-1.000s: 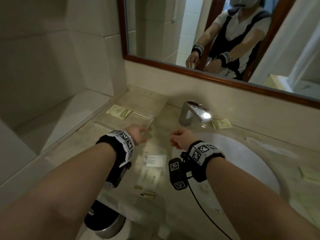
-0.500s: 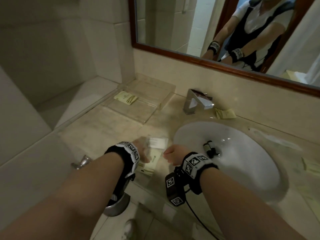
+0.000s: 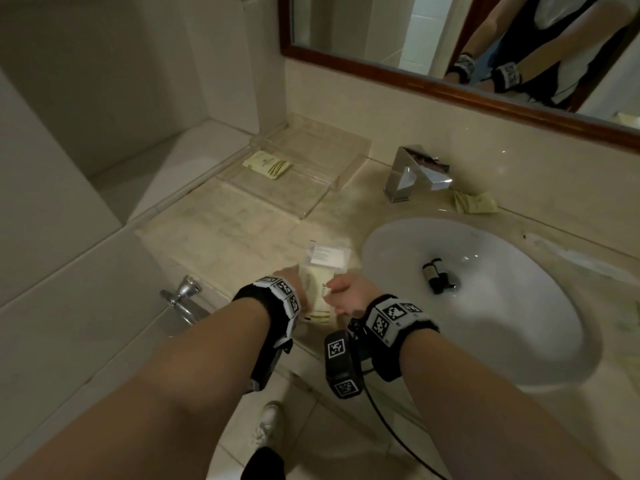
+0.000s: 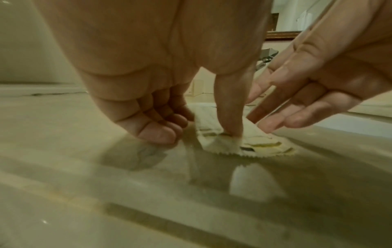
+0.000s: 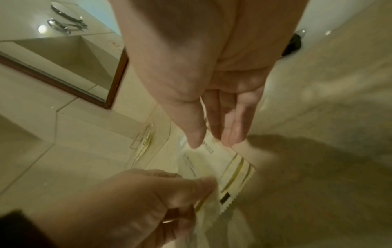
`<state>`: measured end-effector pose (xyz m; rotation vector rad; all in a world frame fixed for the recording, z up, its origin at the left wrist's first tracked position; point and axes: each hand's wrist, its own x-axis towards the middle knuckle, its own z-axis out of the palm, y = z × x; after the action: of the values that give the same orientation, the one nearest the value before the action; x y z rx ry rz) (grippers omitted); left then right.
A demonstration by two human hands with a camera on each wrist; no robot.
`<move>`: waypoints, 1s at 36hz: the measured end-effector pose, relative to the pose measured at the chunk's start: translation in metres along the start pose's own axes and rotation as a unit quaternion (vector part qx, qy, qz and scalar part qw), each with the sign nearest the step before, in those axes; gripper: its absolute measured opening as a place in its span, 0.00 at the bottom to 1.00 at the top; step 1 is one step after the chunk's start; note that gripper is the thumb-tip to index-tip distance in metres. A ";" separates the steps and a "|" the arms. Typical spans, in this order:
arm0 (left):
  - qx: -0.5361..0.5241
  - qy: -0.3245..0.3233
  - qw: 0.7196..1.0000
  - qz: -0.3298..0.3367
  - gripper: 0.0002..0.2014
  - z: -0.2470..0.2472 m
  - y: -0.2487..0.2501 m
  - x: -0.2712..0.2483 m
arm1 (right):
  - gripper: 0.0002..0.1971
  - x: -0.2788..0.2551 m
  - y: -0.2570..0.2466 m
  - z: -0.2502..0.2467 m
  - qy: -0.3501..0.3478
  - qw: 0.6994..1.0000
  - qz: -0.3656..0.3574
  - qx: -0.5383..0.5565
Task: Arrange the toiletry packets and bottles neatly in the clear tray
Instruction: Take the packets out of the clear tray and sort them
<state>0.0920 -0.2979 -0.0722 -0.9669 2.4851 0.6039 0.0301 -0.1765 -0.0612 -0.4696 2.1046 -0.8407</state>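
The clear tray [image 3: 313,199] sits at the back left of the counter with one yellow packet [image 3: 266,163] lying in it. Near the counter's front edge lies a long pale yellow packet [image 3: 317,299], with a white packet [image 3: 327,254] just beyond it. My left hand [image 3: 294,282] pinches the yellow packet's [image 4: 212,144] serrated end, thumb on top and fingers curled beside it. My right hand [image 5: 212,144] reaches with straight fingers and touches the same packet [image 5: 212,167] farther along. Two small dark bottles [image 3: 437,274] lie in the sink.
A chrome faucet [image 3: 412,174] stands behind the white sink [image 3: 502,334]. Another yellow packet [image 3: 476,202] lies right of the faucet. A mirror [image 3: 450,39] hangs above. A tiled ledge and a metal flush handle [image 3: 183,296] lie to the left, below the counter.
Both hands have drawn back from near the tray to the counter's front edge and closed in on the long yellow packet. The left thumb now presses its end.
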 end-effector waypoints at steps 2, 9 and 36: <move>-0.018 -0.010 1.000 0.007 0.26 -0.005 0.000 -0.002 | 0.19 0.003 0.004 0.005 0.002 0.999 0.003 0.039; -0.059 0.012 0.997 0.042 0.19 -0.024 -0.010 -0.010 | 0.15 0.014 -0.009 0.004 -0.072 0.981 0.058 0.171; -0.015 0.261 0.939 0.224 0.08 -0.155 -0.046 0.088 | 0.13 0.117 -0.123 -0.027 0.078 0.960 -0.018 0.268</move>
<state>0.0318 -0.4567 -0.0007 -0.6201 3.2253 0.5736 -0.0567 -0.3201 -0.0263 -0.1541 1.8986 -1.4520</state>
